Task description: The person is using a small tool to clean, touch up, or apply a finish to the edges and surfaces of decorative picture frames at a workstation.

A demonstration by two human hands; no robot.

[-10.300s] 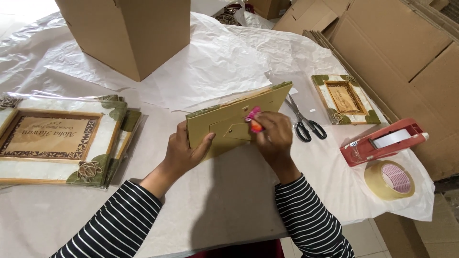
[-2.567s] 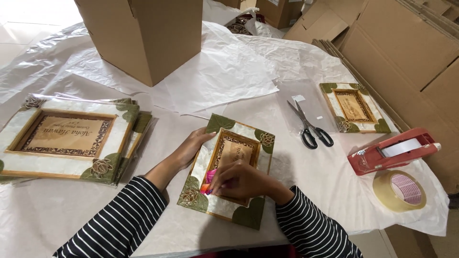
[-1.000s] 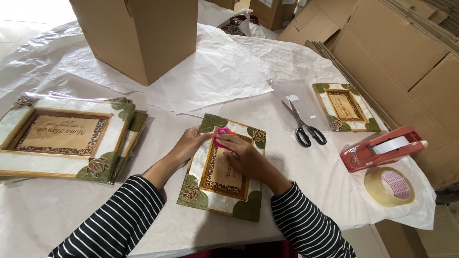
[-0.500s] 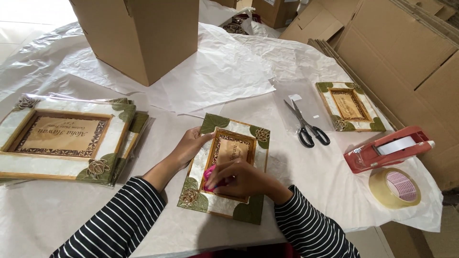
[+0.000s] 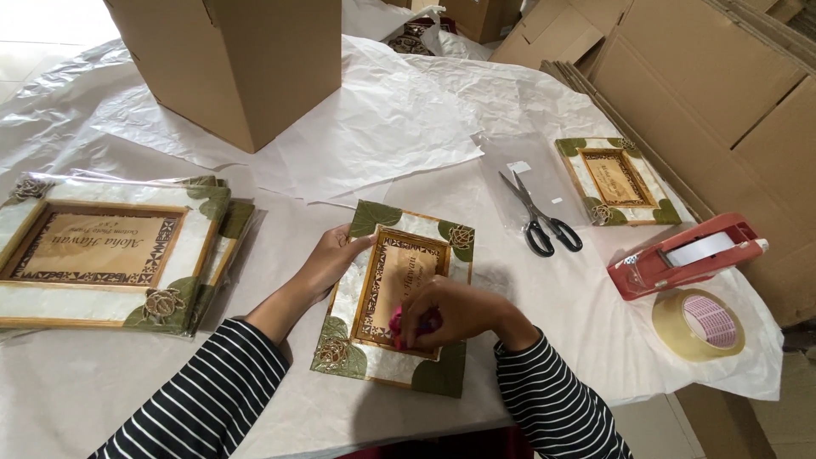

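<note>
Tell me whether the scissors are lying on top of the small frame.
No, the scissors lie on the paper beside the small frame, apart from it.
</note>
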